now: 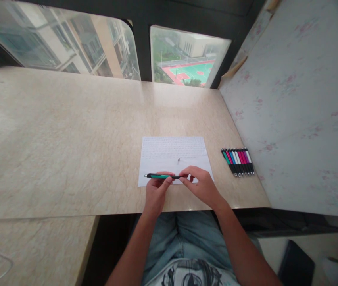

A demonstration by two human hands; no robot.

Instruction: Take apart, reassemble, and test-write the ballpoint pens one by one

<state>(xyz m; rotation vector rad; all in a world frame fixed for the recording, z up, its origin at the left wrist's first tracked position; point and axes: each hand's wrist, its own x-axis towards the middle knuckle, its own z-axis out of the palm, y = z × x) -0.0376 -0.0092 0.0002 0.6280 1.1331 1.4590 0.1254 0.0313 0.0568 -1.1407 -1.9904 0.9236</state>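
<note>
A green and black ballpoint pen (pixel 161 176) lies level between my two hands, above the near part of a white sheet of paper (pixel 157 165). My left hand (pixel 158 192) grips its green barrel, thumb on the near side and fingers behind. At the pen's black right end, the thumb and fingers of my right hand (pixel 198 182) pinch the grip or tip; the very end is hidden by the fingers. On the sheet, just beyond my right hand, rests a small dark metallic piece (pixel 178 160), too small to name. Faint rows of writing or lines cover the sheet's upper half.
To the right, several pens (pixel 238 162) in various colours lie side by side, close to the flower-patterned wall (pixel 276 119). The beige marble-look counter (pixel 82 151) runs back to a window. A white cable (pixel 0 254) lies on the lower surface at left.
</note>
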